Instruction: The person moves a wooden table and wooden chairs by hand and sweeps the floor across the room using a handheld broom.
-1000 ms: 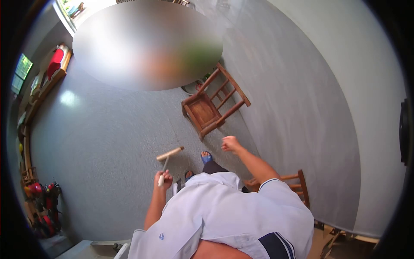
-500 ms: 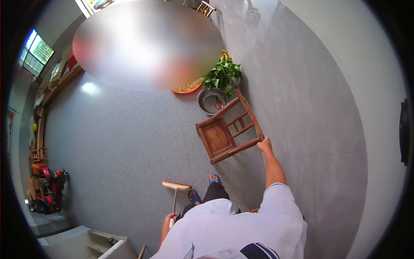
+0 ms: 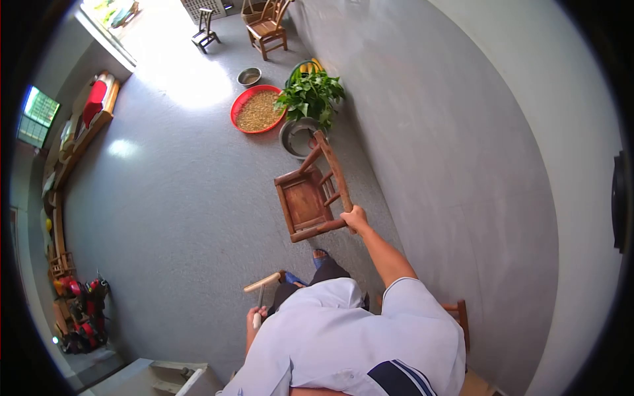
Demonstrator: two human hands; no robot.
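Note:
My right hand (image 3: 355,219) is closed around the top corner of the backrest of a brown wooden chair (image 3: 307,199). The chair is in front of me, its seat showing from above. Low on the left, my left hand (image 3: 256,317) grips the handle of a push broom (image 3: 262,282) with a pale wooden head. That broom head is beside my left foot, close to the blue sandal (image 3: 294,278). Past the chair is a grey metal basin (image 3: 288,142), partly covered by the chair's backrest.
Leafy greens (image 3: 310,94) lie beyond the basin, beside a red tray (image 3: 235,117) of grain and a small metal bowl (image 3: 249,77). Another wooden chair (image 3: 267,28) and a small stool (image 3: 206,32) stand farther off. A grey wall (image 3: 449,165) runs along the right.
The chair and my right hand have shifted left in view, with the chair turned somewhat. The broom head has tilted and come nearer my body. Both grips stay closed.

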